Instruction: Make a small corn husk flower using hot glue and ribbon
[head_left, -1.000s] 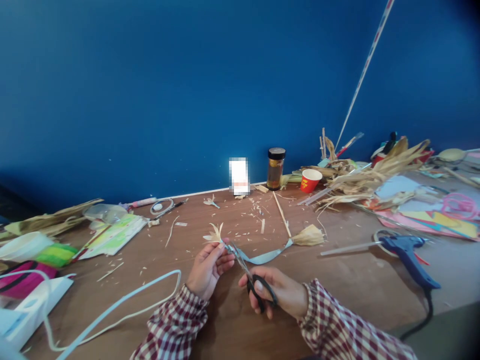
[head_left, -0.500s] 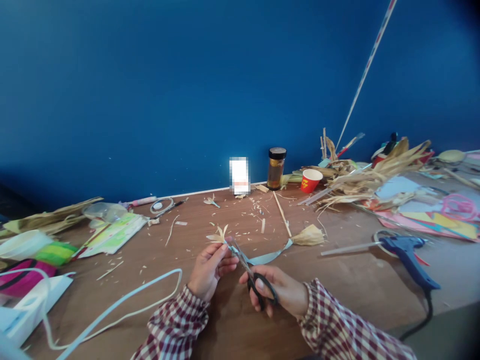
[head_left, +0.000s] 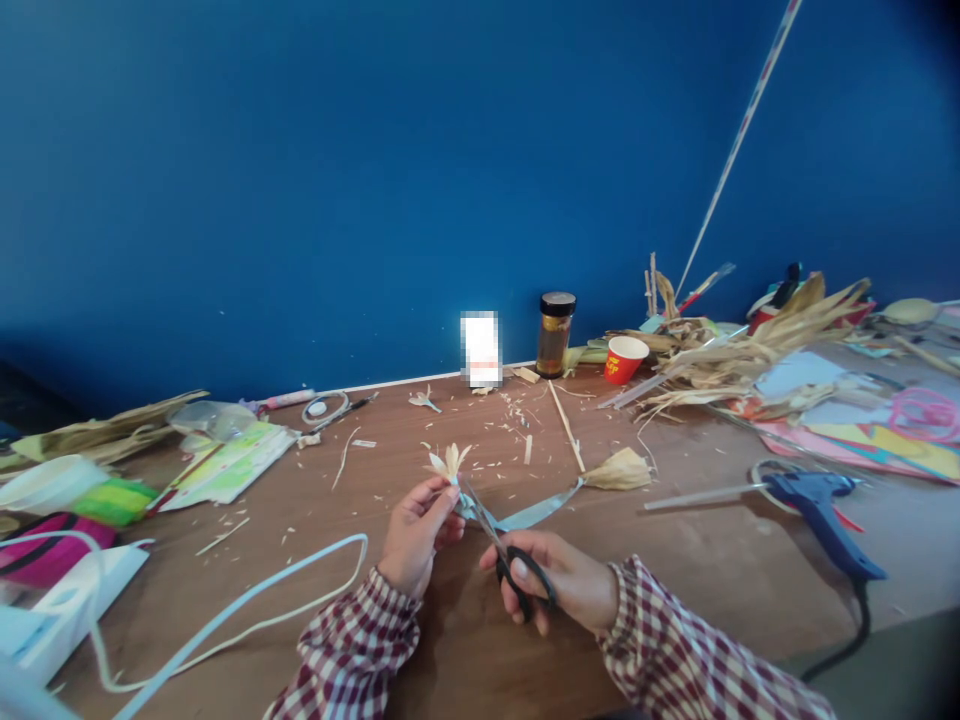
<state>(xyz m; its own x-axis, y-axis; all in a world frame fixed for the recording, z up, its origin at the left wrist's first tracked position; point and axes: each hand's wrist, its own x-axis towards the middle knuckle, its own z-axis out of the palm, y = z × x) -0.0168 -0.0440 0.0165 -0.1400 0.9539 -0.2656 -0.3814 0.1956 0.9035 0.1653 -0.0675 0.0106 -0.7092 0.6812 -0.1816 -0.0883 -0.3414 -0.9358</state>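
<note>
Pinched in my left hand point(head_left: 420, 532) is a small corn-husk flower point(head_left: 448, 462), its pale petals spread above the fingertips. A light blue ribbon point(head_left: 538, 512) runs from by that hand to the right, ending near a bundled piece of corn husk point(head_left: 619, 469). My right hand point(head_left: 566, 578) grips black-handled scissors point(head_left: 525, 577) with fingers through the loops. The scissor blades point up and left, meeting the ribbon close to my left fingertips. Whether they cut into it I cannot tell.
A blue glue gun point(head_left: 821, 515) with its cord lies at the right. Dried husks point(head_left: 757, 350), a red paper cup point(head_left: 625, 360) and a dark-lidded jar point(head_left: 555, 335) stand along the back. White cables point(head_left: 247, 600) loop at the left. Husk scraps litter the brown table point(head_left: 465, 640).
The husk flower has turned a little more upright in my left fingers. My right hand and the scissors hold nearly the same place, and the view has shifted slightly.
</note>
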